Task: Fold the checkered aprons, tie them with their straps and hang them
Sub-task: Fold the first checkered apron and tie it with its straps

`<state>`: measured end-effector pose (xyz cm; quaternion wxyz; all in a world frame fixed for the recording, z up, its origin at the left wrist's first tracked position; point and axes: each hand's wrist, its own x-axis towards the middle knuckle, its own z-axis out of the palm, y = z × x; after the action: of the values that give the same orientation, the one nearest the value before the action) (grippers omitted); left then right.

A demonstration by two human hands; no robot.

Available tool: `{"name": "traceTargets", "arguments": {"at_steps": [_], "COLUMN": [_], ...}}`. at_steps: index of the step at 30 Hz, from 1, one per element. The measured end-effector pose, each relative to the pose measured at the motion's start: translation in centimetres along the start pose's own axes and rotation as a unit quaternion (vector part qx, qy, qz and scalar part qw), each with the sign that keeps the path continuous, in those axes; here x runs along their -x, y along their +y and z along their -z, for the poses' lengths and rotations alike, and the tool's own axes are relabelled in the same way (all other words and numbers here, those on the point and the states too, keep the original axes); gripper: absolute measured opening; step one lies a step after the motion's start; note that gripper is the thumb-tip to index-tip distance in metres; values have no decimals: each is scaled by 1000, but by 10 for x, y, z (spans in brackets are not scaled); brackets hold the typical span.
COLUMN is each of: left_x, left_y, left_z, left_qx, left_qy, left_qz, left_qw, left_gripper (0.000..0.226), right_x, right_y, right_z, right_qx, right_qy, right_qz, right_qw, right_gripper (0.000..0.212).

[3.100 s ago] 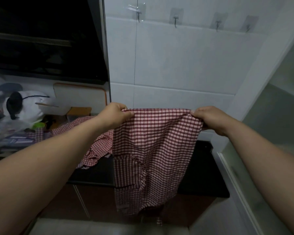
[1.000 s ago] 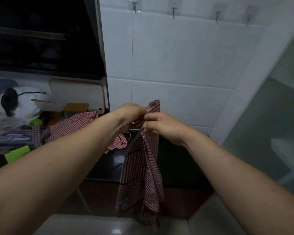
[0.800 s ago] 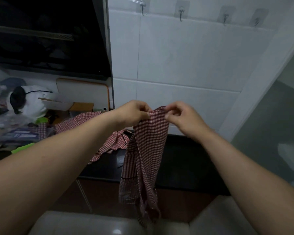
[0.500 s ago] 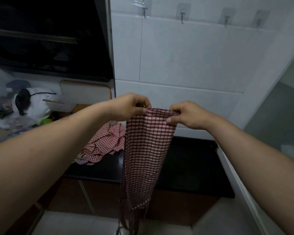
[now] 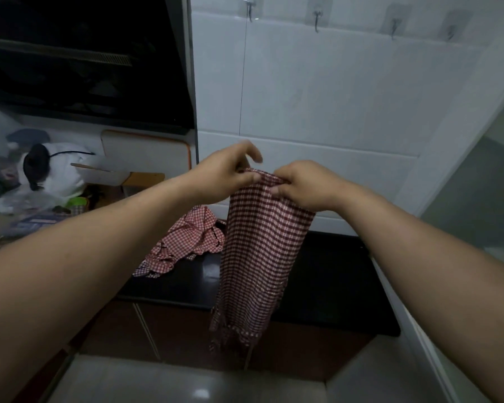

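Note:
A red-and-white checkered apron (image 5: 259, 251), folded into a narrow strip, hangs in the air in front of the tiled wall. My right hand (image 5: 303, 184) grips its top edge at the right. My left hand (image 5: 230, 173) pinches the top edge at the left with thumb and forefinger, its other fingers lifted and spread. The two hands nearly touch. A second checkered apron (image 5: 186, 239) lies crumpled on the dark countertop (image 5: 332, 274), left of the hanging one. Several adhesive wall hooks (image 5: 317, 17) run along the top of the wall.
A black range hood (image 5: 85, 59) fills the upper left. Beneath it stand a white cutting board (image 5: 146, 152), a white bag (image 5: 56, 167) and cluttered small items. A white wall corner (image 5: 463, 135) rises at the right. Brown cabinet fronts (image 5: 157, 330) sit below the counter.
The apron, held wide at first, has been folded lengthwise into a narrow strip. In the last half second my hands drew closer together at its top edge and my left fingers loosened.

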<state>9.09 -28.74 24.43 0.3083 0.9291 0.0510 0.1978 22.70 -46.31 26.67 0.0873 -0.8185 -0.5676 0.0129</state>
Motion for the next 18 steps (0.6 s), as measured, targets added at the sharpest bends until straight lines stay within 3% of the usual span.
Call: {"name": "traceTargets", "arguments": {"at_steps": [3,6,8,10,12,18], "left_x": [6,7,4,6,15,50], "left_y": [-7,-7,-5,-5,-9,-59], "left_z": [-4,-17,-23,-26,-30,-74], "left_qx": [70,69,77,164,252,201], "left_qy": [-14,-28,-10,2,-37,-174], "left_qz": [33,32,27,37,69,160], "left_qw": [997,997,997,986,965,951], "left_gripper": [6,12,11,4,23,28], "right_x": [1,-4,-9,-9,-9,-6], "right_y": [4,-5,-11,-15,-16,-11], "right_z": [18,19,14,16,28,81], "right_qx": [-9,54,50,46,38,-12], "right_qy": [-30,-76,-52,-17,7,47], "right_qz": [0,4,8,5,0,-31], "right_qw": [1000,996,997,999,999,998], "right_gripper": [14,17,16,17,21,21]}}
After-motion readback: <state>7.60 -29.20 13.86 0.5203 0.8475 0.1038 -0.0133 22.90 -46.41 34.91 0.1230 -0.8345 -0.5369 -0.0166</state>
